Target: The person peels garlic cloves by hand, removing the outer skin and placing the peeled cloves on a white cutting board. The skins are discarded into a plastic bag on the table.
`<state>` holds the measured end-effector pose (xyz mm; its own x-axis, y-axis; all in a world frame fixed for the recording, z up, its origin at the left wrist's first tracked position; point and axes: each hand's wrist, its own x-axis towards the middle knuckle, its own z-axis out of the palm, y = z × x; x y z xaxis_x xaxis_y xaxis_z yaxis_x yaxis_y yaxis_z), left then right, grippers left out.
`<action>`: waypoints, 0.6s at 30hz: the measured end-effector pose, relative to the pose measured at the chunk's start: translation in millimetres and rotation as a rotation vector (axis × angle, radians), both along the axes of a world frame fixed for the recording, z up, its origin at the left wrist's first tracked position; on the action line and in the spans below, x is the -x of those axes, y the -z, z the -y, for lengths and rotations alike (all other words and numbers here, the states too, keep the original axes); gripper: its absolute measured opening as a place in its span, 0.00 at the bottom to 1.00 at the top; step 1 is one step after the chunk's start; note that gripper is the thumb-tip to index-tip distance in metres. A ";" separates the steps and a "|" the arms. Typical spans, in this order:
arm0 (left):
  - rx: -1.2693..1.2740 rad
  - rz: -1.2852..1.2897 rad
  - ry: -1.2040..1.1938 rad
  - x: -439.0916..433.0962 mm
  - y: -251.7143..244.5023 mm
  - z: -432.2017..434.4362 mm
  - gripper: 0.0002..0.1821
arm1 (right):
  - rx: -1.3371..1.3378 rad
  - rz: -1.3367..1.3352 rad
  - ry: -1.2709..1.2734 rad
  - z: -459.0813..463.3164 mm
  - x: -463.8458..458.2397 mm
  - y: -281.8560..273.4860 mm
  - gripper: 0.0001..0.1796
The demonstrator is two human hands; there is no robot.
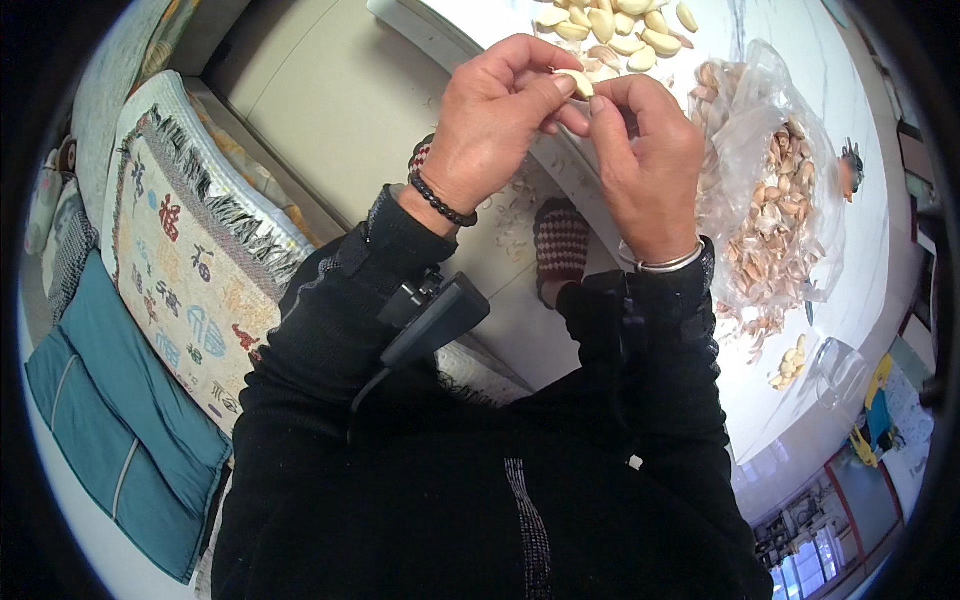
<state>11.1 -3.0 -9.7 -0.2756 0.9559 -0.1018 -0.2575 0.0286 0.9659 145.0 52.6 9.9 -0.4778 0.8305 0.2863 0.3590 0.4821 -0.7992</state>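
Note:
A pale garlic clove (577,84) is pinched between the thumb and fingers of my left hand (499,124). At the clove's lower right end are the thumb and fingertips of my right hand (649,154), closed on it as well. Just beyond my hands, peeled garlic cloves (602,25) lie in a loose pile on the white marbled table (862,247), with papery skins beside them. To the right of my right hand, a clear plastic bag (750,97) lies open around many unpeeled garlic cloves (784,202).
A smaller group of peeled cloves (790,365) lies near a clear glass (838,367) at the table's lower right. Garlic skins (514,221) are scattered on the tiled floor by my patterned slipper (562,240). At left stands a seat with a fringed woven cover (187,277) and a teal cushion (127,420).

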 end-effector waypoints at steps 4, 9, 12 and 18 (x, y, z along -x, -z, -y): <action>-0.028 -0.044 -0.035 -7.0 0.8 1.0 0.08 | -0.061 0.038 0.012 0.4 -0.8 0.2 0.05; -0.030 0.038 0.038 -3.4 3.1 0.9 0.09 | -0.066 0.056 0.026 -0.7 -1.3 -2.3 0.05; -0.017 0.083 0.075 3.3 4.8 -0.3 0.09 | -0.122 0.077 0.023 -1.1 -0.7 -1.9 0.05; 0.010 0.085 0.092 3.9 3.2 0.8 0.10 | -0.243 0.109 0.010 -0.9 1.5 1.4 0.05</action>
